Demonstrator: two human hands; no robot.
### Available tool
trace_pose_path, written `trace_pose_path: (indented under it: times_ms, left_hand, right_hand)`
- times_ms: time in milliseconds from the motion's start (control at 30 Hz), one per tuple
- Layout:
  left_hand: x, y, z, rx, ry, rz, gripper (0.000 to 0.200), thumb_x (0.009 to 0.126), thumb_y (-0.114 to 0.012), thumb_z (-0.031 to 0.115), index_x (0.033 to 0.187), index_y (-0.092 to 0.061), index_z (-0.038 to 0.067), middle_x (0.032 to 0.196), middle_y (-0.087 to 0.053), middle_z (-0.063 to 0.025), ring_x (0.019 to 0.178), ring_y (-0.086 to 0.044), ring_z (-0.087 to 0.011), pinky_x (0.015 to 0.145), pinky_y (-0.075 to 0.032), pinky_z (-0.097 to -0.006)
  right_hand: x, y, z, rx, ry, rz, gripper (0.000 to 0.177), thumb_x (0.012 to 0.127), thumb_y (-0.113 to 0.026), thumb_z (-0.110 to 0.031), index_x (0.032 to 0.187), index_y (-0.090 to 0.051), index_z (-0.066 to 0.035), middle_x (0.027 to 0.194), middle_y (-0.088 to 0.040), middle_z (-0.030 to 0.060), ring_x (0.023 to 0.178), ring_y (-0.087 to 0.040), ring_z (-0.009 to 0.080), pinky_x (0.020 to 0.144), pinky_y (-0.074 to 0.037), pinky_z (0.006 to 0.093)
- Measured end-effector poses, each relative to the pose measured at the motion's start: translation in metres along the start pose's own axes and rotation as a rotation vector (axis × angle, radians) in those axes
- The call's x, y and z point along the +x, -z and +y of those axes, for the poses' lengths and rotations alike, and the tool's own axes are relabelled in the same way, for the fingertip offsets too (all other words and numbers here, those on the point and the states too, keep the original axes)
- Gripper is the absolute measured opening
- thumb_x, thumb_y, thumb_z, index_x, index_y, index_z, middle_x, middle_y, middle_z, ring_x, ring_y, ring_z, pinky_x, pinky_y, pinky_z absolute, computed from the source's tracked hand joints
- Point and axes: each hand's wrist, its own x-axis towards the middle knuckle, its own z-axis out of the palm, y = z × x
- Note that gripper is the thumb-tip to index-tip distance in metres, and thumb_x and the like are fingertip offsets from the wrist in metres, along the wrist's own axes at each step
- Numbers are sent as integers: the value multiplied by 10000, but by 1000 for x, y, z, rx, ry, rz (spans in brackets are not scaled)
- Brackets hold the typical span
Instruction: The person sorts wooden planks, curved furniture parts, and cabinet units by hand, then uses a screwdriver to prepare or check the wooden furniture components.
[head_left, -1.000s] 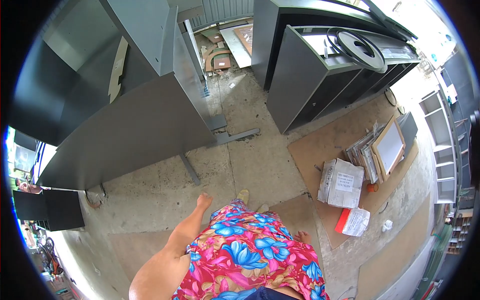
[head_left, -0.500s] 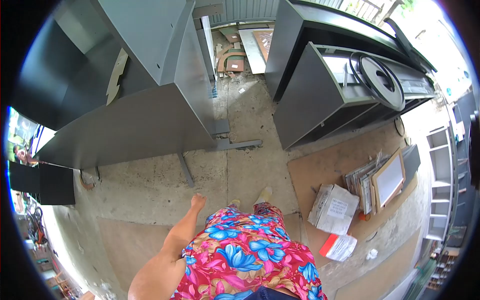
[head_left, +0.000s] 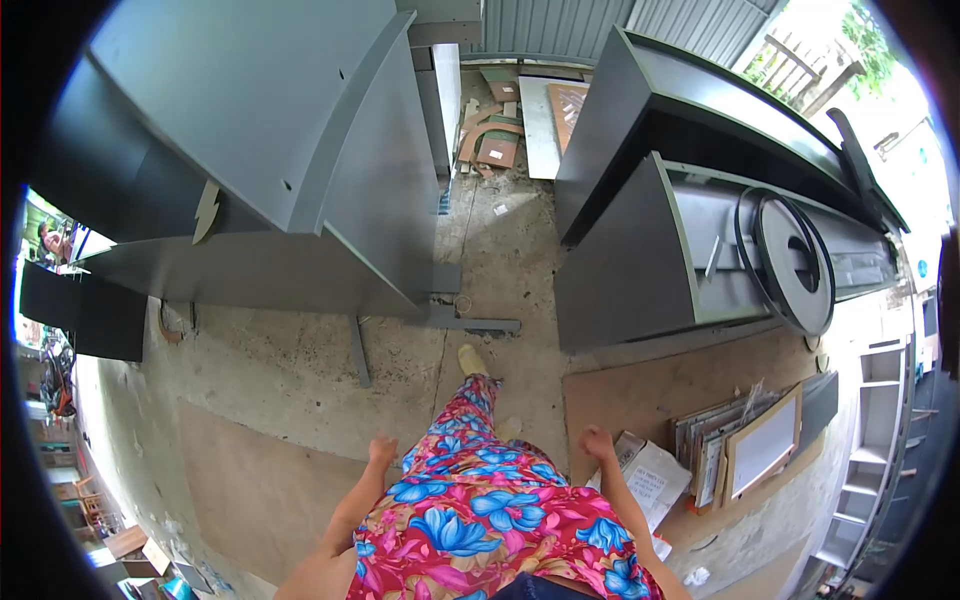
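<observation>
My left hand (head_left: pixel 383 450) hangs low beside my flowered clothing, its fingers curled in with nothing seen in them. On the other side, my right hand (head_left: pixel 597 441) is also closed, holding nothing I can see, above the floor near a white cardboard box (head_left: pixel 650 478) with a printed label. My arm partly covers that box. Neither hand touches any object. One foot (head_left: pixel 472 360) in a pale sock is forward on the concrete floor.
Large grey cabinets stand ahead on the left (head_left: pixel 270 275) and right (head_left: pixel 620 270). A metal foot bar (head_left: pixel 485 325) juts out from the left one. A black ring (head_left: pixel 790 260) rests on the right cabinet. Leaning frames (head_left: pixel 765 445) and flat brown cardboard (head_left: pixel 610 395) lie to the right.
I have stepped forward, so the cabinets are nearer and the box is farther back at my right. My right hand has come into view; my left hand has swung back.
</observation>
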Motion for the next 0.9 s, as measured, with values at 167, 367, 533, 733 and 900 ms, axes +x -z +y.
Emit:
trace_pose_path:
  times_ms: [167,367,533,733,900]
  left_hand:
    - [-5,56,43,346,29,-299,312,860,-515,286,1067,-580,62,729,-663,-69,500,-622,-156,521,-516,-303]
    - [87,106,55,572,-416,187,301,775,-629,270,1010,-607,84,929,-635,-156,926,-602,-287,789,-464,-438]
    - [110,220,208,-689,141,196,414,804,-630,251,1123,-525,10,928,-630,-174,724,-643,-211,656,-496,-344]
    - [156,243,271,-646,-43,107,442,795,-642,237,1145,-511,2,852,-644,-146,626,-631,-187,622,-488,-312]
    - [204,271,305,-615,18,53,440,776,-655,244,1123,-534,4,821,-647,-157,672,-638,-207,657,-487,-329]
  right_hand:
    - [66,15,-153,243,-15,-36,233,823,-555,-258,857,-593,-31,719,-626,49,597,-601,129,492,-465,259]
    - [139,21,-230,189,77,-69,227,839,-566,-237,928,-595,-30,755,-642,50,593,-600,114,483,-451,238]
    - [182,38,-290,473,13,-39,215,854,-565,-223,970,-584,-43,766,-649,47,584,-601,111,465,-435,229]
    - [263,57,-335,445,-3,-76,210,862,-554,-229,988,-569,-62,764,-642,45,593,-607,120,471,-450,249]
    - [345,58,-355,455,-17,-158,210,850,-565,-263,950,-584,-80,779,-639,57,613,-615,142,502,-479,267]
